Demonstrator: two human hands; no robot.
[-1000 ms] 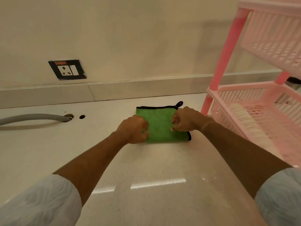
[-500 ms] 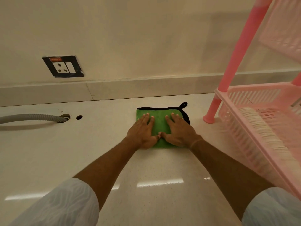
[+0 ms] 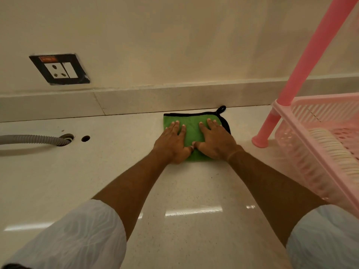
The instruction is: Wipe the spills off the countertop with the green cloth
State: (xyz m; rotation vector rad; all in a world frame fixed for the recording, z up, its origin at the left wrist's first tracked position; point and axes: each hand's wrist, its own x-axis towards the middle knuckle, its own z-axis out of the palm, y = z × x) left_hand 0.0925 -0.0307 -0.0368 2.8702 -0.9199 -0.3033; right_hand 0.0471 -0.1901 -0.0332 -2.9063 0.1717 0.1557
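Note:
The green cloth (image 3: pixel 192 131), edged in black with a small loop at its far right corner, lies folded flat on the pale countertop (image 3: pixel 97 171) close to the back wall. My left hand (image 3: pixel 172 144) presses flat on its left half, fingers spread. My right hand (image 3: pixel 215 144) presses flat on its right half, and the two thumbs touch in the middle. Neither hand grips the cloth. I cannot make out any spill on the glossy surface.
A pink plastic rack (image 3: pixel 320 117) stands at the right, its leg (image 3: pixel 270 125) just right of the cloth, with stacked plates (image 3: pixel 330 152) in its lower basket. A grey corrugated hose (image 3: pixel 33 139) enters a countertop hole at the left. A socket (image 3: pixel 59 68) is on the wall.
A second ago both hands pinched the cloth's side edges with closed fingers. They now lie flat on top of it with fingers spread. The cloth stays in place.

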